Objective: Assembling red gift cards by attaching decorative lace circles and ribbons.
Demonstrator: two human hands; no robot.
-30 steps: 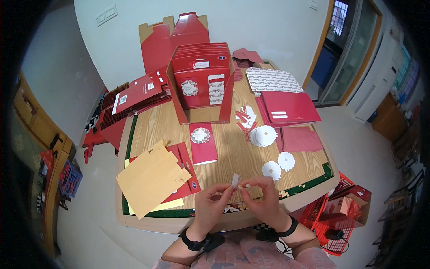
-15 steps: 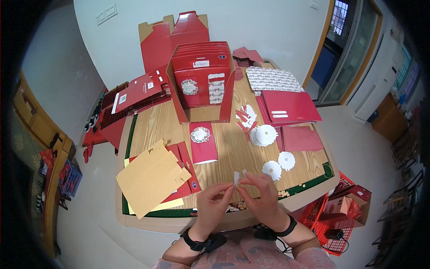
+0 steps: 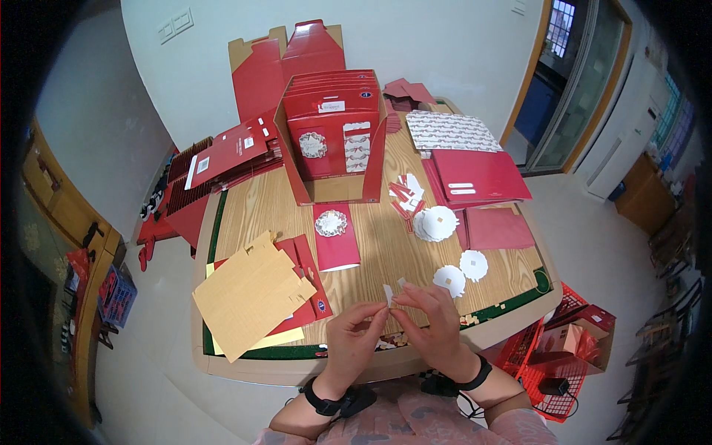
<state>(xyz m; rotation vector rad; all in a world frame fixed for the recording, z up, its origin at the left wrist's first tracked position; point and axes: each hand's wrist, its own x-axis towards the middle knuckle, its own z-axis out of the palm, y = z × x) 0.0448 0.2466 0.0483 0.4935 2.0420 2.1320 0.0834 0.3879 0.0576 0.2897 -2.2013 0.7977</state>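
Close together over the table's front part, both my hands are closed in a pinch. My left hand (image 3: 351,340) grips the lower end of a small white strip (image 3: 388,292) between thumb and fingertips. My right hand (image 3: 434,326) touches the strip's side, and a second small white piece (image 3: 402,282) pokes up from its fingers. Part of these pieces is hidden by my fingers. Two white scalloped paper discs (image 3: 449,280) with tan squares lie just beyond my right hand. Farther off, a red folded card (image 3: 337,252) carries a patterned round tag (image 3: 331,223).
A red display box (image 3: 293,167) holding several red packs stands mid-table. Tan cardboard (image 3: 252,304) lies over red sheets at left. Stacked scalloped discs (image 3: 435,224), small tags (image 3: 407,194) and red folders (image 3: 482,178) are at right. A red crate (image 3: 526,371) stands beside the table.
My pinched fingers and the white strip have shifted very slightly, with the strip tilting a little to the left. Things on the table have stayed in place.
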